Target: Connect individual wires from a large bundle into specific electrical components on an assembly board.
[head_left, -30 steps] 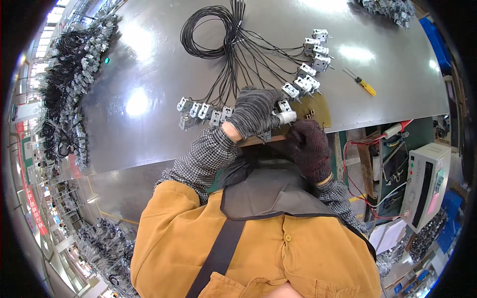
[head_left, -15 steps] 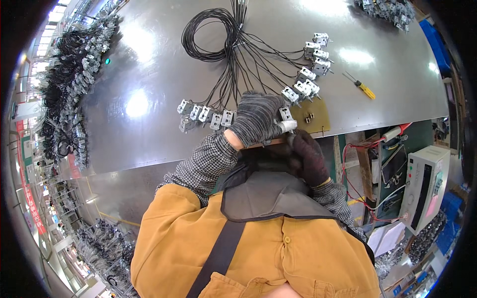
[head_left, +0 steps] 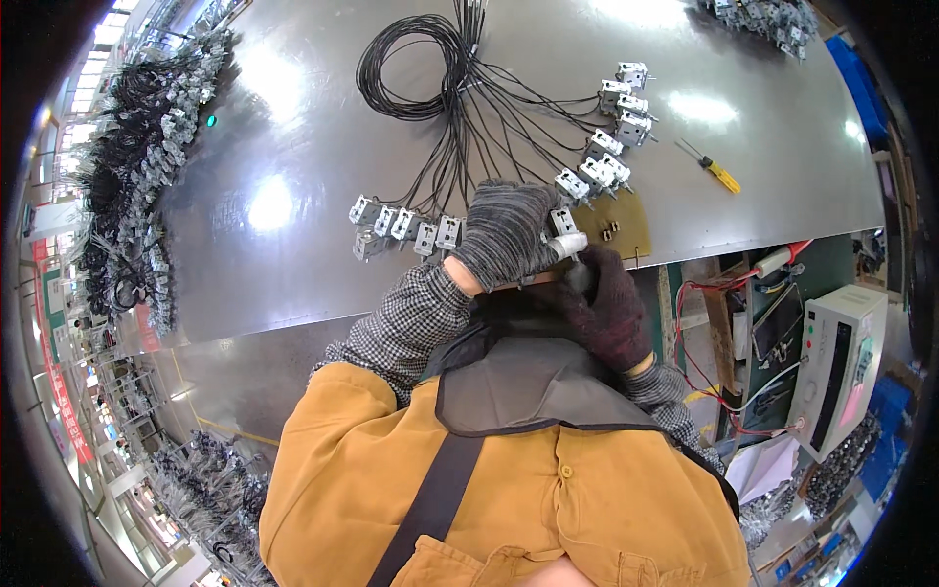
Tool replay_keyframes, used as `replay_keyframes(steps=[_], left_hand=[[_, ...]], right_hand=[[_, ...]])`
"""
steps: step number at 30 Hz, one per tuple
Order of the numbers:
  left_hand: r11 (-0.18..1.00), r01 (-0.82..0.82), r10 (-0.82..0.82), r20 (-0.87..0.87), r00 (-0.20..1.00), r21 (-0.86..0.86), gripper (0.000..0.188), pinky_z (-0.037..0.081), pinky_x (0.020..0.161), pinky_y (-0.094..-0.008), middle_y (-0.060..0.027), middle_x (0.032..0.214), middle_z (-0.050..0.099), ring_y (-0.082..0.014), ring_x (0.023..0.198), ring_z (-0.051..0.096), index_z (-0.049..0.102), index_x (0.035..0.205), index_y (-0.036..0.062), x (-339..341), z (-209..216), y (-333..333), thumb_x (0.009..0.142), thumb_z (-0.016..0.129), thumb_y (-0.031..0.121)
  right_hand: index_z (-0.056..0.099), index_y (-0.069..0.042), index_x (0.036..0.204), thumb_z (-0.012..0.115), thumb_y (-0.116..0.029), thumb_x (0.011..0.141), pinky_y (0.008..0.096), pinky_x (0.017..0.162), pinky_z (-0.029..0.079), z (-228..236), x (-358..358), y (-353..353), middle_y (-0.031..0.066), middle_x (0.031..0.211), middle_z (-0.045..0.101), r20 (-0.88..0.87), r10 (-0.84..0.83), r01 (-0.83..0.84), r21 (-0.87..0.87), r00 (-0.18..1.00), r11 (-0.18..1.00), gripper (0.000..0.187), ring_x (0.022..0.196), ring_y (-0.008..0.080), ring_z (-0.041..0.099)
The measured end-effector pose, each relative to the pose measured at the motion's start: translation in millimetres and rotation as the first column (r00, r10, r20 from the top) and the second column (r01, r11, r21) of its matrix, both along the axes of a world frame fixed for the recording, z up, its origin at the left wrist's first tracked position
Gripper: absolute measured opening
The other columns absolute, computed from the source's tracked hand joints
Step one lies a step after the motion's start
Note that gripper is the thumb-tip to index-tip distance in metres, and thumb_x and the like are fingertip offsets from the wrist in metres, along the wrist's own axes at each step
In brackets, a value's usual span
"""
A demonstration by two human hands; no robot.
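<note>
At the table's near edge, my left hand [head_left: 509, 233], in a grey striped glove with white wrapping on the thumb, is closed on a small silver metal unit [head_left: 563, 221]. Just right of it and lower is my right hand [head_left: 608, 305], in a dark maroon glove. Its fingers are curled beneath the unit, and what they hold is hidden. More metal units [head_left: 407, 224] lie left of my left hand, and others [head_left: 604, 168] form a curved row on the right. Black wires [head_left: 479, 137] run from them to a bundled coil [head_left: 411, 68].
A tan board [head_left: 622, 223] with small metal pieces [head_left: 610, 231] lies beside the hands. Farther right rests a yellow-handled screwdriver [head_left: 712, 168]. A white instrument box [head_left: 843, 367] with red leads stands below the table at right. Piled wired parts [head_left: 137, 176] line the left edge.
My right hand has shifted slightly, its fingers now higher and closer to the unit's near end. My left hand stays almost in place on the unit.
</note>
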State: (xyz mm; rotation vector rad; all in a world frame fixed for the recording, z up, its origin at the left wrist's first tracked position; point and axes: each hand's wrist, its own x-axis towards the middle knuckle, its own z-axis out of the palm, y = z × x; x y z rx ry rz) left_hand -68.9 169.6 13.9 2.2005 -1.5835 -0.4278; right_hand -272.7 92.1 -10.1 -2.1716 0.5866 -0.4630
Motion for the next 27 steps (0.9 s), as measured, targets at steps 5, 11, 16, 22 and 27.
replay_keyframes(steps=[5, 11, 16, 22, 27], left_hand=[[0.998, -0.051, 0.047, -0.086, 0.995, -0.048, 0.053, 0.052, 0.084, -0.0458, -0.0125, 0.084, 0.073, -0.0330, 0.082, 0.071, 0.074, 0.105, 0.0041, -2, -6, 2, 0.085, 0.078, 0.053], [0.998, -0.051, 0.056, 0.170, 0.984, -0.031, 0.055, 0.040, 0.101, -0.0555, -0.0121, 0.100, 0.073, -0.0329, 0.099, 0.068, 0.074, 0.108, 0.0118, -4, 7, 18, 0.080, 0.080, 0.058], [0.975, 0.034, -0.074, 0.177, 0.982, 0.220, 0.048, 0.042, 0.099, -0.0531, -0.0102, 0.091, 0.073, -0.0331, 0.090, 0.069, 0.074, 0.107, 0.0126, 1, 12, 24, 0.084, 0.078, 0.054], [0.994, -0.111, 0.105, -0.214, 0.971, -0.014, 0.048, 0.056, 0.080, -0.0450, -0.0168, 0.091, 0.074, -0.0355, 0.087, 0.071, 0.073, 0.113, 0.0029, 12, -6, 23, 0.089, 0.079, 0.044], [0.963, -0.226, 0.148, -0.412, 0.899, -0.147, 0.046, 0.057, 0.080, -0.0426, -0.0121, 0.088, 0.076, -0.0298, 0.082, 0.074, 0.075, 0.113, 0.0065, 1, -2, 19, 0.086, 0.084, 0.043]], right_hand=[[0.058, 0.000, 0.128, 0.078, -0.026, 0.093, 0.0400, 0.078, 0.059, -8, -11, -2, 0.0170, 0.106, 0.070, 0.014, 0.119, -0.119, 0.195, 0.993, 0.974, 0.048, 0.094, 0.0318, 0.072], [0.061, -0.002, 0.117, 0.061, -0.013, 0.106, 0.0326, 0.069, 0.056, -19, -17, -3, 0.0077, 0.100, 0.068, 0.094, 0.016, -0.084, 0.785, 0.995, 0.614, 0.016, 0.085, 0.0165, 0.065], [0.062, -0.002, 0.113, 0.065, -0.010, 0.104, 0.0331, 0.073, 0.057, -9, -5, -10, 0.0068, 0.104, 0.068, 0.151, 0.238, -0.242, 0.004, 0.959, 0.970, 0.013, 0.088, 0.0176, 0.066], [0.064, 0.000, 0.114, 0.072, -0.013, 0.101, 0.0398, 0.088, 0.057, -15, 10, -29, 0.0104, 0.111, 0.070, 0.149, 0.126, -0.163, 0.274, 0.981, 0.948, 0.020, 0.103, 0.0229, 0.069], [0.065, 0.003, 0.120, 0.051, -0.025, 0.112, 0.0351, 0.091, 0.054, 3, 15, -20, 0.0097, 0.110, 0.070, 0.173, -0.197, 0.004, 0.739, 0.965, 0.673, 0.032, 0.101, 0.0190, 0.068]])
